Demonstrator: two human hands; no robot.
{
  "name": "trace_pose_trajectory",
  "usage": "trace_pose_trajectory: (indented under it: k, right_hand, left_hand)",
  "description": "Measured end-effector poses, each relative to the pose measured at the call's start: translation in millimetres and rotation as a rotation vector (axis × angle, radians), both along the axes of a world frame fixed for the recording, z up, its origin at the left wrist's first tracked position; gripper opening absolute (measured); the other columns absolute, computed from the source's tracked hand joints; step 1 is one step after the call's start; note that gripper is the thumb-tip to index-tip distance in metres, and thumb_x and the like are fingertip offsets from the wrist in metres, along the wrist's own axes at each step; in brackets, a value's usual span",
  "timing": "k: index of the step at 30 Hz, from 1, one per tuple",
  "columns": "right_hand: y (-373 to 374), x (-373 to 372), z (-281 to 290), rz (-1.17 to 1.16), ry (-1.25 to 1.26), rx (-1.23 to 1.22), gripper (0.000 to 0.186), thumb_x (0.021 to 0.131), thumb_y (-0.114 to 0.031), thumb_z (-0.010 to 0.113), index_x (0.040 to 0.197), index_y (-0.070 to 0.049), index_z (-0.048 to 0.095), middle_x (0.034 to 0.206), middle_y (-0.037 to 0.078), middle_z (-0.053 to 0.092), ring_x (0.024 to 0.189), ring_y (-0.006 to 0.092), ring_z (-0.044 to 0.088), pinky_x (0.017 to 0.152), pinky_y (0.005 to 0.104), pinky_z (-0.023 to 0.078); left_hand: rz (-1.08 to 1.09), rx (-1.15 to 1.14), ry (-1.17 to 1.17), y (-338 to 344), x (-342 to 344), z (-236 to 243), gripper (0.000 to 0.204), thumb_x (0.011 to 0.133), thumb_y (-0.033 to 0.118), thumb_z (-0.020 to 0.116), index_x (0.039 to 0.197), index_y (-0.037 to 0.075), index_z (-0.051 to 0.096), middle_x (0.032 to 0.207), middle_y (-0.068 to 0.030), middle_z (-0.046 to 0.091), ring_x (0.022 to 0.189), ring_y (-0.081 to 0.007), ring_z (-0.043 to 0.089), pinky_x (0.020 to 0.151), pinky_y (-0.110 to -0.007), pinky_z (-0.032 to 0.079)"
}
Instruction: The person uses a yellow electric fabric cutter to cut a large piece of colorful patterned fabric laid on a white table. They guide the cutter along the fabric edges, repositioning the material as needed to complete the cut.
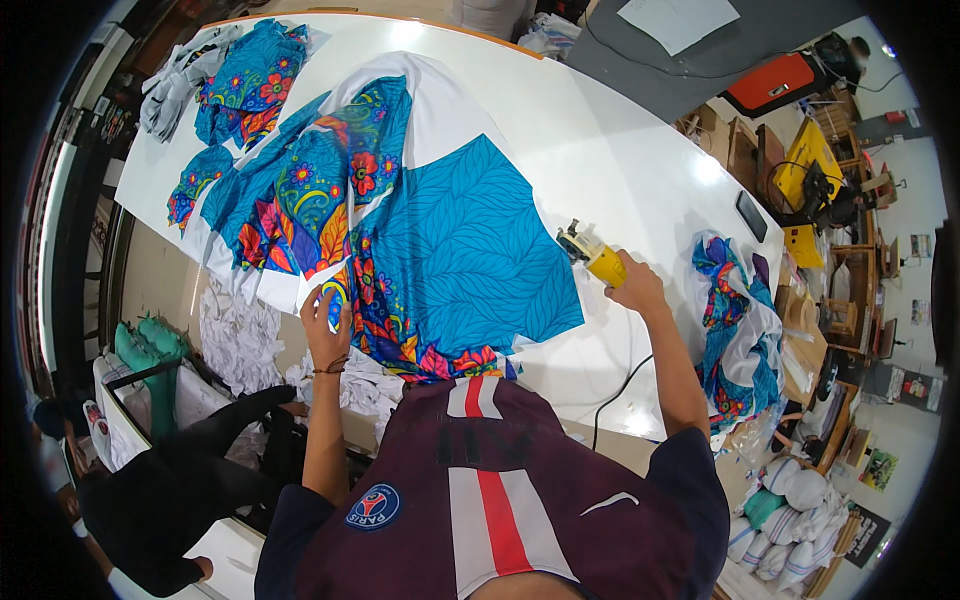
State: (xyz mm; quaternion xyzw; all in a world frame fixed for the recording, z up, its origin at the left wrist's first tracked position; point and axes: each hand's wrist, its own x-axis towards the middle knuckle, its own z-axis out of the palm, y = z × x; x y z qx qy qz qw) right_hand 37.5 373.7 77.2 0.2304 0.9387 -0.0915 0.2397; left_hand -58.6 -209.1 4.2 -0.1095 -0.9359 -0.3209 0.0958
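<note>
A large blue-green fabric piece with a leaf pattern and bright flower borders lies across the white table. At its left near side, my left hand is closed on the flower-printed edge, beside a white strip. My right hand is wrapped round the yellow body of a handheld electric fabric cutter. The cutter's metal head points left, close to the fabric's right edge, and whether they touch I cannot tell. A black cord runs over the table near my right forearm.
On the white table lie a printed bundle at far left, a crumpled printed heap at right and a black phone. White scraps pile below the left edge. A person in black is at lower left.
</note>
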Motion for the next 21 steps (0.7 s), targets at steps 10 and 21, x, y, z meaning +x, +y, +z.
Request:
trace_pose_trajectory:
  k: [10, 21]
  right_hand:
    - [-42, -30, 3, -0.135, 0.005, -0.041, 0.076, 0.073, -0.037, 0.08, 0.14, -0.02, 0.049, 0.116, 0.02, 0.07, 0.107, 0.0403, 0.071, 0.088, 0.0509, 0.058]
    - [-69, -70, -4, -0.246, 0.086, -0.102, 0.069, 0.072, -0.036, 0.079, 0.131, -0.012, 0.053, 0.113, 0.022, 0.07, 0.107, 0.0418, 0.07, 0.088, 0.0511, 0.058]
  left_hand:
    - [0.045, -0.004, -0.002, -8, -1, -9, 0.039, 0.096, 0.02, 0.076, 0.13, 0.002, 0.069, 0.14, -0.0206, 0.056, 0.13, -0.0385, 0.054, 0.108, -0.047, 0.045]
    - [0.014, 0.084, -0.013, 8, -11, -7, 0.037, 0.095, 0.018, 0.077, 0.128, 0.003, 0.07, 0.139, -0.0204, 0.058, 0.128, -0.0379, 0.055, 0.106, -0.046, 0.046]
